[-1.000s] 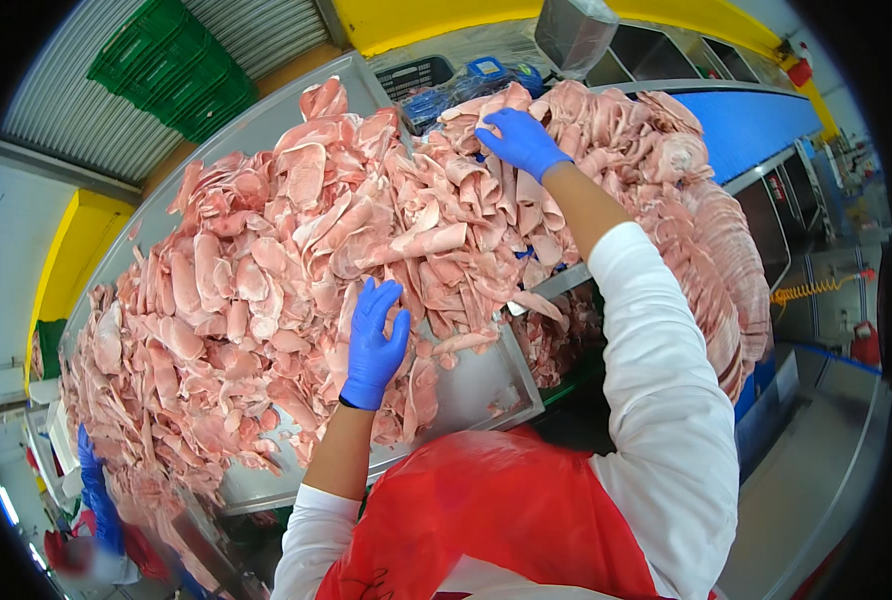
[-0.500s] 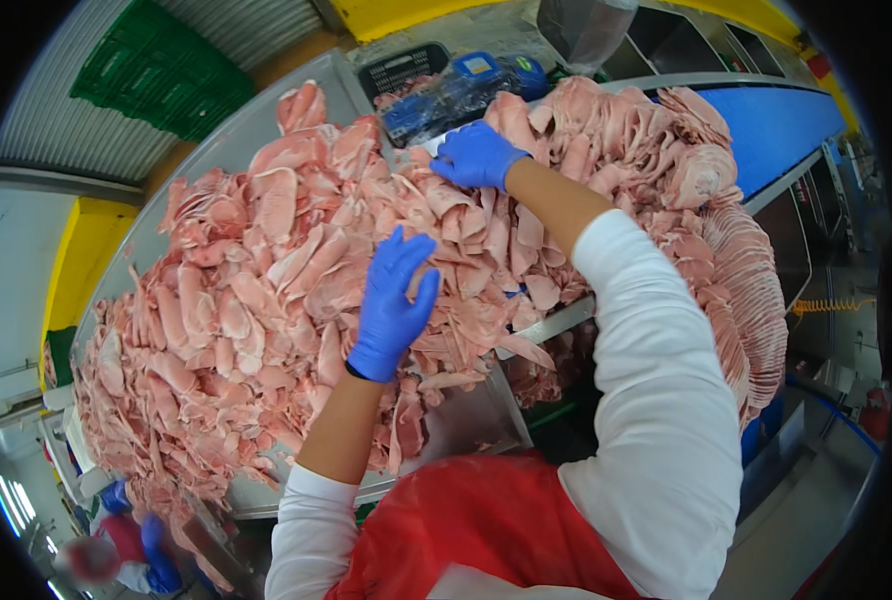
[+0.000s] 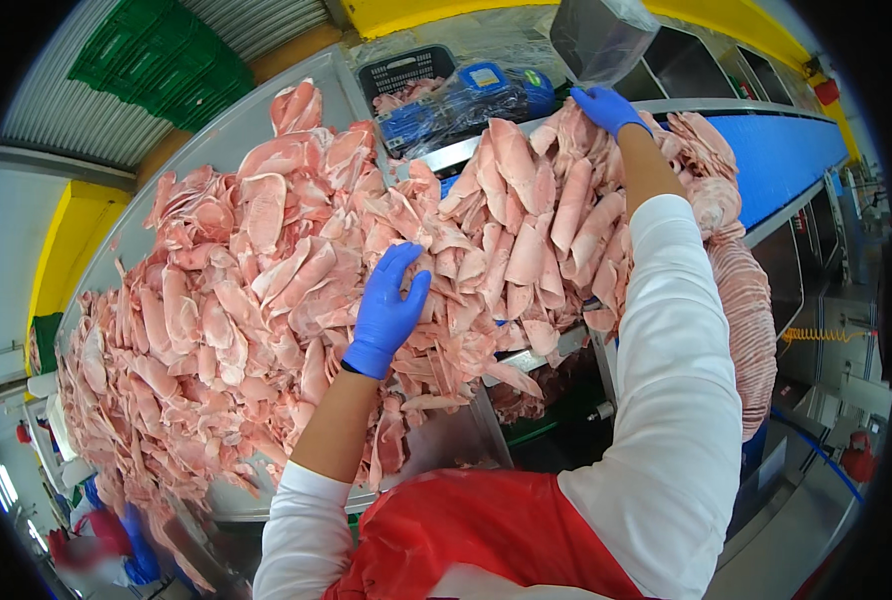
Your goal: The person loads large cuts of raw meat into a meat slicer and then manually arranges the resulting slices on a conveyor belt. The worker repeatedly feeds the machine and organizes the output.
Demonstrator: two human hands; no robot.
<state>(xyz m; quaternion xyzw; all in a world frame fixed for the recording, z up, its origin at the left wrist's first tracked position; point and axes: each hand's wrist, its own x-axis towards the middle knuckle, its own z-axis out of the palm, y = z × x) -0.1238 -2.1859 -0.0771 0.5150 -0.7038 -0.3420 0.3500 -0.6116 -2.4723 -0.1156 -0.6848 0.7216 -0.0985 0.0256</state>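
A broad heap of pale pink raw meat slices (image 3: 206, 340) covers the metal table on my left and in front of me. My left hand (image 3: 386, 312), in a blue glove, hovers at or just over the heap's right part, fingers stretched and thumb apart, holding nothing. Further right, many overlapping slices (image 3: 526, 250) lie across the end of a blue conveyor belt (image 3: 781, 150). My right hand (image 3: 611, 110), also blue-gloved, reaches to the far edge of these slices. Its fingers extend over the meat there; whether they press on it is unclear.
Beyond the belt's end sit a plastic-wrapped blue motor (image 3: 486, 95) and a dark basket (image 3: 406, 68) with meat in it. Green crates (image 3: 161, 65) stand far left. Neatly layered slices (image 3: 741, 320) curve along the right. Another person (image 3: 116, 535) shows at lower left.
My right hand has swept right along the far edge of the slices, from near the blue motor. Slices at the belt's end now lie more spread out. My left hand has barely moved.
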